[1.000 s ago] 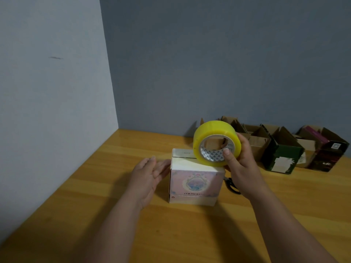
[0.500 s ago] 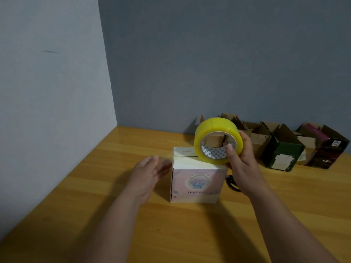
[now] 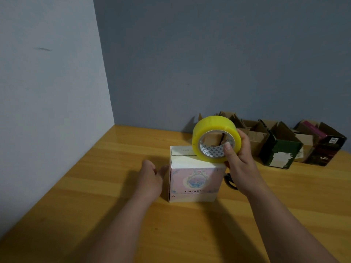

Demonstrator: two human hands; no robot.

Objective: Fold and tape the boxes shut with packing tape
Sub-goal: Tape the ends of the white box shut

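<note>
A small white and pink box (image 3: 195, 180) stands on the wooden table (image 3: 114, 186), its top flaps folded down. My right hand (image 3: 237, 160) grips a yellow roll of packing tape (image 3: 215, 138), thumb inside the core, holding it upright just above the box's far right top edge. My left hand (image 3: 152, 177) rests beside the box's left side with fingers relaxed, the fingertips touching or nearly touching its wall.
Several open cardboard boxes (image 3: 281, 143) line the back wall at right, one dark green, one dark brown. Black scissors (image 3: 229, 180) lie on the table behind my right wrist. Walls close the left and back.
The roll has barely shifted over the box. My left hand has drawn in closer to the box's left side.
</note>
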